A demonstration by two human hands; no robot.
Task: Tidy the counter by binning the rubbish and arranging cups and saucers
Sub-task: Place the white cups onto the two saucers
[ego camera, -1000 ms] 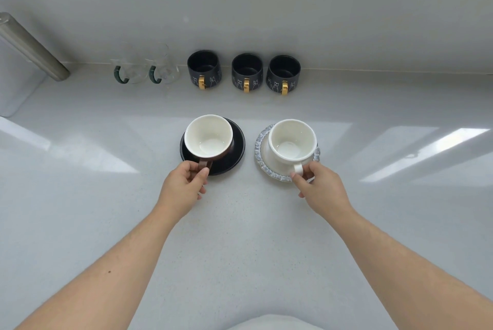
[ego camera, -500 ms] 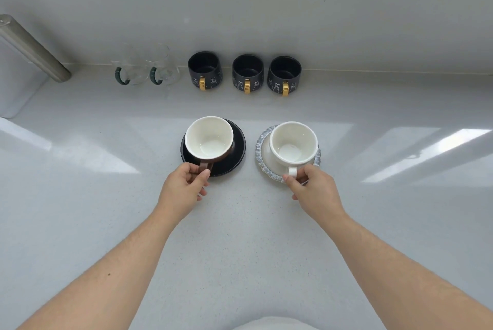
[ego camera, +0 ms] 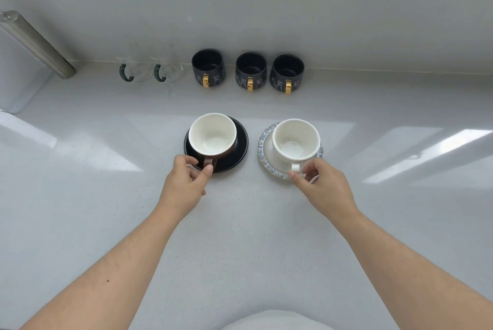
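A brown cup [ego camera: 212, 134] with a white inside stands on a black saucer [ego camera: 238, 152]. My left hand [ego camera: 186, 181] pinches its handle between thumb and forefinger. To the right, a white cup [ego camera: 296, 139] stands on a blue-rimmed saucer [ego camera: 265, 140]. The thumb and forefinger of my right hand [ego camera: 324, 187] close around the white cup's handle, which points toward me. Both cups are upright and empty.
Along the back wall stand three dark mugs with gold handles [ego camera: 208, 68] [ego camera: 250, 71] [ego camera: 287, 73] and two clear glass cups with green handles [ego camera: 133, 68] [ego camera: 166, 66]. A metal cylinder [ego camera: 37, 44] leans at the far left over a grey box [ego camera: 18, 81].
My right hand has shifted a little around the white cup's handle. The left hand keeps its hold on the brown cup's handle. Both cups stay on their saucers.
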